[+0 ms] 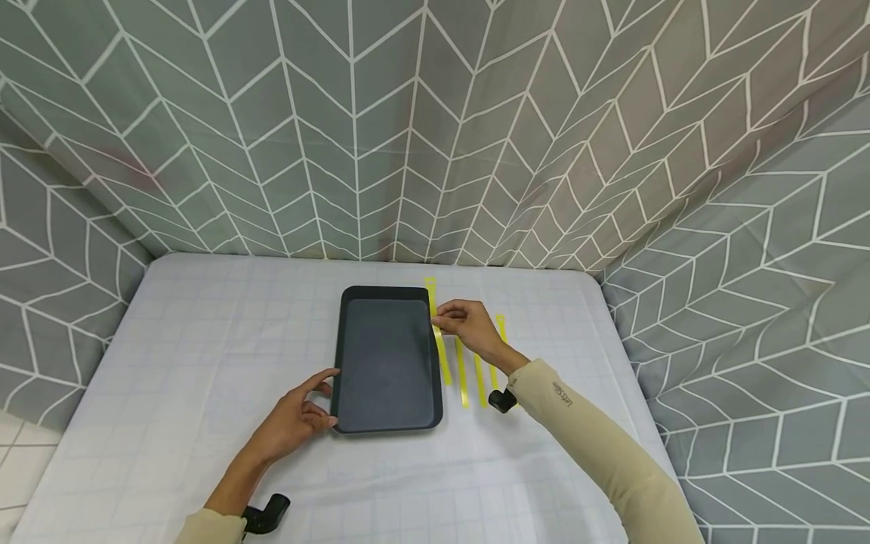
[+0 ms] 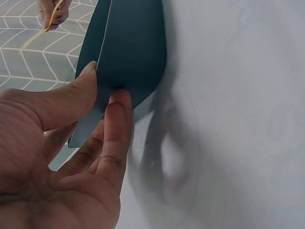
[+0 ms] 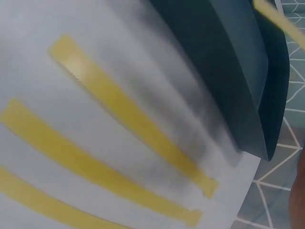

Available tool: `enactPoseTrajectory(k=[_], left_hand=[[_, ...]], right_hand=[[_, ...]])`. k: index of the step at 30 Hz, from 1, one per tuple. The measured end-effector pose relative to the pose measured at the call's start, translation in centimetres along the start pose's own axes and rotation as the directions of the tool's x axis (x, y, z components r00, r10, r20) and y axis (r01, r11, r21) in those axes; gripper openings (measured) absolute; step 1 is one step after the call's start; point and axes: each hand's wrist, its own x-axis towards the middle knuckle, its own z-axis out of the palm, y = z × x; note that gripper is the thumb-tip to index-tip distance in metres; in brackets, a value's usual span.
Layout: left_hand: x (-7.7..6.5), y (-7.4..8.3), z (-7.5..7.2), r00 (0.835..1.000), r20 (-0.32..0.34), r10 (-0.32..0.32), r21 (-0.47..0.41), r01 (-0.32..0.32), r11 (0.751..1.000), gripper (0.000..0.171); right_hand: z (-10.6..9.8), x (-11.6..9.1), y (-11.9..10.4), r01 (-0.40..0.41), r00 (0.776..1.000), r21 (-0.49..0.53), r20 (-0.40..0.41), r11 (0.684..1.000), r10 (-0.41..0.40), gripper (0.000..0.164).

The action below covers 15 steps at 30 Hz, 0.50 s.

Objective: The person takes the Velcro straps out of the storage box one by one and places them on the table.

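A dark grey rectangular baking tray (image 1: pixel 389 363) lies on the white-covered table. My left hand (image 1: pixel 292 423) grips its left side near the front corner, and the left wrist view shows the thumb (image 2: pixel 78 95) at the rim with fingers against the outer wall. Along the tray's right edge, my right hand (image 1: pixel 469 325) pinches a flat yellow strip (image 1: pixel 443 363); the pinched strip (image 2: pixel 33 39) also appears in the left wrist view. More yellow strips (image 1: pixel 463 374) lie side by side under and beside the right hand. In the right wrist view the loose strips (image 3: pixel 133 124) have small notched ends.
The white table cover (image 1: pixel 204 363) spreads around the tray. Behind and on both sides hang grey curtains (image 1: pixel 381 151) with white zigzag lines. Black wrist-worn devices (image 1: pixel 267 514) sit at both wrists. Pale floor tiles (image 1: pixel 23 461) show at the lower left.
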Motion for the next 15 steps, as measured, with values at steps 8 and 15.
enactPoseTrajectory(k=[8,15], left_hand=[[0.0,0.1,-0.1,1.000,0.004,0.010,-0.002,-0.010,1.000,0.084],[-0.1,0.3,0.0,1.000,0.002,0.008,0.007,-0.008,1.000,0.084]], right_hand=[[-0.5,-0.3,0.9,-0.108,0.987,0.019,-0.114,0.994,0.110,0.024],[-0.8,-0.8,1.5,-0.233,0.959,0.048,-0.157,0.971,0.237,0.026]])
